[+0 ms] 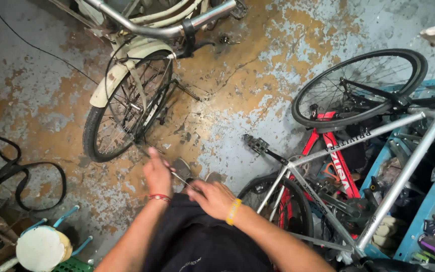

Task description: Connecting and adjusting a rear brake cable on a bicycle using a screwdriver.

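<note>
My left hand [157, 173], with a red thread band at the wrist, is closed around the upper end of a thin metal rod or cable [179, 179]. My right hand [212, 198], with a yellow wristband, pinches the same rod lower down, just above my dark-clothed lap [197, 242]. Both hands are close together over the worn floor. The rod is blurred and I cannot tell exactly what it is.
A cream bicycle [127, 85] stands ahead at upper left. A silver-framed bicycle [358, 166] and a red one [336, 161] lie at the right beside blue shelving [419, 221]. A black inner tube [21, 174] lies at left, a small white stool [44, 247] at lower left.
</note>
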